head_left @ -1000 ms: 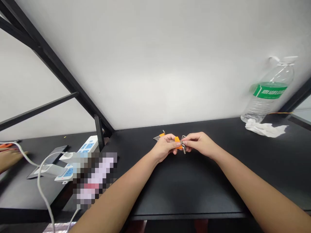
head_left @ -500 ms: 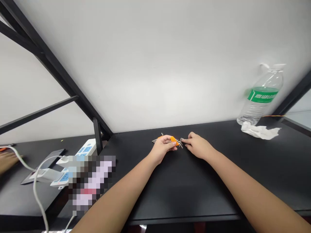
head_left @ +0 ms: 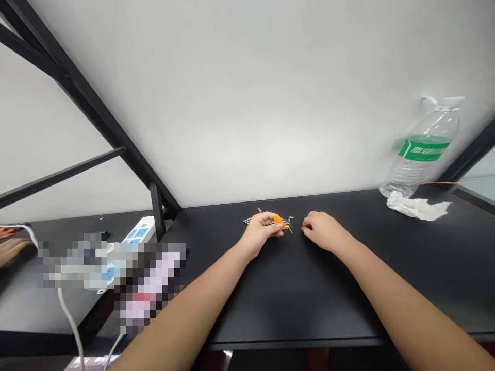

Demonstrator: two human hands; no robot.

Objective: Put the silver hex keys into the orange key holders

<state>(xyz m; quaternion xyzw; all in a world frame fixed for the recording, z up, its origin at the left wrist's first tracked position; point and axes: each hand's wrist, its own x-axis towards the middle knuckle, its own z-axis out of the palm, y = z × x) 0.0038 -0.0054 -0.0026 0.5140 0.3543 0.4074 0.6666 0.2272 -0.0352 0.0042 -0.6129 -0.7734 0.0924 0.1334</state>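
Observation:
My left hand (head_left: 260, 233) is closed around an orange hex key holder (head_left: 280, 222), just above the black table. Bent metal hex keys (head_left: 290, 225) stick out of the holder on its right side. More metal keys and a bit of orange show behind the hand to the left, partly covered by my fingers. A short gap to the right, my right hand (head_left: 322, 230) rests low over the table with its fingers curled in. Nothing shows at its fingertips, and it is apart from the keys.
A clear water bottle (head_left: 421, 149) with a green label leans at the back right, a crumpled white tissue (head_left: 417, 207) before it. On the left are a white power strip (head_left: 144, 226), a white cable (head_left: 69, 319) and another person's hand (head_left: 13, 250). A white wall rises behind.
My right hand has drawn back to the right, off the hex key it was touching, and its fingers have curled in. My left hand still holds the holder in nearly the same place.

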